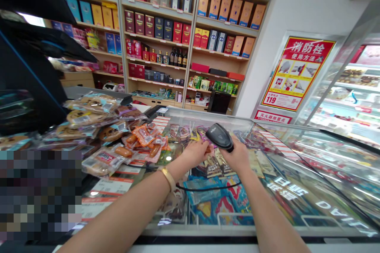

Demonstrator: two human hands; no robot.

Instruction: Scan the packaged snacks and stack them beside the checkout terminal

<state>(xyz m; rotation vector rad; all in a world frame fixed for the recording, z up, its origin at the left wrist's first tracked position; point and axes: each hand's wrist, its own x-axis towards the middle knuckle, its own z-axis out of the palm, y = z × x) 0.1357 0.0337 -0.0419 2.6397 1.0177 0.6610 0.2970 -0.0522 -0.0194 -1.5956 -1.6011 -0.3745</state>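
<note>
My right hand (237, 154) is wrapped around the handle of a black barcode scanner (219, 136), whose head points up and to the left. Just left of the scanner is my left hand (199, 152), with a gold bracelet on the wrist and its fingers curled in. Whatever those fingers hold, if anything, is too small or hidden to make out. Both hands are over a glass-topped case (219, 227) with colourful wrapped packs, including blue packets (204, 209), under the glass. A black cable (208, 188) curves below the hands.
At left, wrapped baked goods (92, 118) pile up beside orange snack packets (147, 136) and a packaged sausage (123, 151). Price labels (111, 185) lie nearby. A dark monitor (29, 67) stands left. Behind are shelves of boxes (157, 27); a lit display case (356, 87) is right.
</note>
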